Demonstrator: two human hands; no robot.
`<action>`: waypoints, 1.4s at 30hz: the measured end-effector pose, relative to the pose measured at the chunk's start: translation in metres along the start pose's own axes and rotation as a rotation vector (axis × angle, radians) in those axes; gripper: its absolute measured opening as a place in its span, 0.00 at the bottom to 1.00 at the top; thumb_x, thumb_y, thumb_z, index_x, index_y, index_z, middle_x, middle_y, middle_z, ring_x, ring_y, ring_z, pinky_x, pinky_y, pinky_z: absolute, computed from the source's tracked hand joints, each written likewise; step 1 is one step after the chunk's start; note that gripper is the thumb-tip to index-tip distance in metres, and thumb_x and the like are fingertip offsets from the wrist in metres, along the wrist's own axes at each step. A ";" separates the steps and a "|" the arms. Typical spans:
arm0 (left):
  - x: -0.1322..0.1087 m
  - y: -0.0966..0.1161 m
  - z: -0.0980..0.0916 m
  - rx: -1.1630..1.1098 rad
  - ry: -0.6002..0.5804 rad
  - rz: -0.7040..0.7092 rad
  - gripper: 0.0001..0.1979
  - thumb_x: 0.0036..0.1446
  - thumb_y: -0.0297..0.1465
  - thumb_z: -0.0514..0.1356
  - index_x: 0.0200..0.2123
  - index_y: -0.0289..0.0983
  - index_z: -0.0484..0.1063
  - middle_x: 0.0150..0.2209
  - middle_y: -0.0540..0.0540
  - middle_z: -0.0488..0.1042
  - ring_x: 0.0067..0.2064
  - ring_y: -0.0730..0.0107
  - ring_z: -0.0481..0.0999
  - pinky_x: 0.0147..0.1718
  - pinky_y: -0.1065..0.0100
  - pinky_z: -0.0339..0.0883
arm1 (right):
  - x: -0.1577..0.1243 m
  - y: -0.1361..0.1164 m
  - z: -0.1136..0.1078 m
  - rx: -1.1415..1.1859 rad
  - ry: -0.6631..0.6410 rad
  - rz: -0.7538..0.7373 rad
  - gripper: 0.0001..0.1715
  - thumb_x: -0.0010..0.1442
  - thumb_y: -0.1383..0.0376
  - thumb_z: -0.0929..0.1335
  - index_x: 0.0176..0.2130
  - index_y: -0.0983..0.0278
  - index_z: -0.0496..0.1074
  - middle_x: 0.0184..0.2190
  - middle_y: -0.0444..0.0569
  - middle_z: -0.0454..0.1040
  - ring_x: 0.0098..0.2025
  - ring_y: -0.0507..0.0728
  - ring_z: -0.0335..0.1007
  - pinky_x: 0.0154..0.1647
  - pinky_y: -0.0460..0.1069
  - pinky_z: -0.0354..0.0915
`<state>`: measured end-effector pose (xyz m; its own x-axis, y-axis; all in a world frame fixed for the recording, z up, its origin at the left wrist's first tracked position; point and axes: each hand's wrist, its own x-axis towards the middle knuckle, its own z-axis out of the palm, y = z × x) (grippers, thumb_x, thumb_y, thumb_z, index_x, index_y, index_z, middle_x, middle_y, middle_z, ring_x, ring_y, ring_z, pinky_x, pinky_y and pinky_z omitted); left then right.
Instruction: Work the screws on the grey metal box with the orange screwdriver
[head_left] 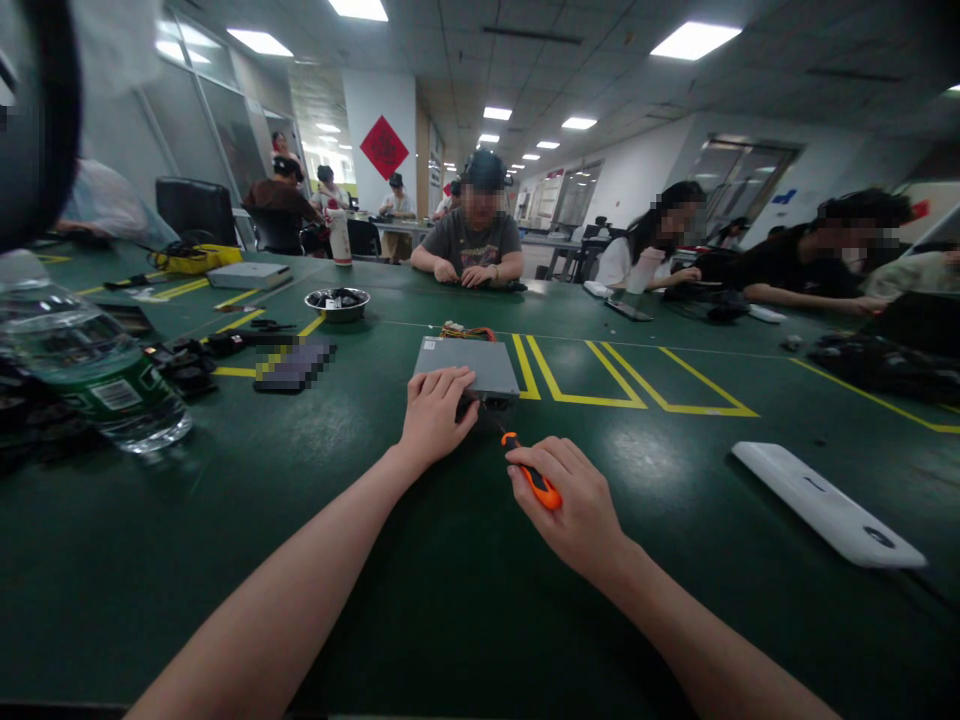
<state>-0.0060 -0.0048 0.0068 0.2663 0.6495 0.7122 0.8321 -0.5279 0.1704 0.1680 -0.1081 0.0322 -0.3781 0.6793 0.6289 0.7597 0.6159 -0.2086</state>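
A grey metal computer power supply (480,366) lies on the green table, with a bundle of coloured wires (469,332) at its far side. My left hand (441,412) grips its near left corner, fingers over the top and thumb at the front face. In my right hand (566,490) is a screwdriver (541,488) with an orange and black handle, pointing up and left. Its shaft reaches toward the front face of the power supply, near the socket; whether the tip touches a screw is too small to tell.
Left of me stand a water bottle (97,370), a dark phone (295,364) and a metal bowl (337,303) with dark items. A white power bank-like device (825,505) lies at right. Yellow tape (592,402) marks the green tabletop (450,620). A person (480,230) sits opposite.
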 end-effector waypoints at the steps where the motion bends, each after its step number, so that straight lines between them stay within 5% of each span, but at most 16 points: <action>1: 0.000 0.000 0.000 0.001 0.000 0.002 0.16 0.55 0.33 0.54 0.49 0.42 0.64 0.52 0.46 0.68 0.53 0.60 0.63 0.50 0.56 0.51 | 0.000 0.000 0.000 -0.007 0.015 0.005 0.09 0.59 0.65 0.61 0.39 0.64 0.67 0.32 0.48 0.68 0.33 0.52 0.62 0.35 0.48 0.61; 8: 0.000 0.000 -0.001 -0.009 0.017 0.011 0.16 0.56 0.32 0.53 0.48 0.41 0.64 0.51 0.47 0.69 0.53 0.61 0.64 0.51 0.57 0.50 | 0.002 -0.002 0.003 -0.200 0.239 -0.088 0.10 0.57 0.71 0.63 0.41 0.65 0.63 0.36 0.52 0.70 0.38 0.55 0.65 0.38 0.50 0.65; 15: -0.001 0.001 0.001 -0.012 0.023 0.005 0.16 0.55 0.31 0.53 0.48 0.41 0.64 0.51 0.47 0.69 0.53 0.62 0.64 0.51 0.57 0.50 | 0.004 -0.009 0.010 -0.295 0.184 -0.231 0.06 0.55 0.68 0.65 0.36 0.63 0.66 0.42 0.55 0.70 0.45 0.58 0.65 0.41 0.52 0.66; 21: -0.001 0.000 0.003 -0.014 0.029 0.003 0.15 0.55 0.30 0.53 0.47 0.41 0.65 0.51 0.47 0.69 0.53 0.62 0.64 0.50 0.57 0.50 | 0.000 -0.006 0.027 -0.283 0.234 -0.408 0.16 0.54 0.75 0.64 0.43 0.65 0.60 0.44 0.57 0.68 0.48 0.57 0.65 0.43 0.50 0.67; 27: -0.001 -0.002 0.002 -0.013 0.024 0.015 0.15 0.55 0.31 0.53 0.47 0.41 0.65 0.51 0.48 0.69 0.53 0.62 0.64 0.50 0.57 0.50 | 0.003 0.000 0.023 -0.168 0.254 -0.369 0.09 0.55 0.71 0.64 0.37 0.62 0.60 0.45 0.55 0.65 0.49 0.57 0.64 0.41 0.52 0.68; 31: -0.001 -0.001 0.002 -0.013 0.024 0.012 0.15 0.55 0.31 0.53 0.47 0.41 0.65 0.51 0.47 0.69 0.53 0.61 0.64 0.50 0.57 0.50 | 0.004 0.007 0.014 -0.140 0.322 -0.277 0.09 0.55 0.69 0.65 0.38 0.62 0.61 0.35 0.50 0.67 0.39 0.54 0.67 0.35 0.49 0.69; 36: -0.001 -0.001 0.002 -0.009 0.031 0.007 0.15 0.55 0.31 0.53 0.47 0.41 0.65 0.51 0.47 0.69 0.52 0.61 0.64 0.50 0.57 0.50 | 0.000 0.009 0.022 -0.063 0.316 -0.329 0.19 0.54 0.76 0.64 0.45 0.64 0.57 0.44 0.55 0.66 0.47 0.54 0.65 0.41 0.49 0.69; 42: -0.001 -0.002 0.003 -0.011 0.035 0.017 0.15 0.55 0.31 0.53 0.47 0.41 0.65 0.51 0.47 0.69 0.52 0.62 0.64 0.50 0.57 0.50 | 0.004 0.001 0.027 -0.114 0.261 -0.418 0.12 0.54 0.72 0.65 0.39 0.62 0.60 0.48 0.55 0.61 0.51 0.58 0.61 0.43 0.53 0.69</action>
<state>-0.0068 -0.0026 0.0033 0.2628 0.6214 0.7381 0.8224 -0.5443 0.1654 0.1530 -0.0939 0.0148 -0.5282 0.2529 0.8106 0.6305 0.7563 0.1749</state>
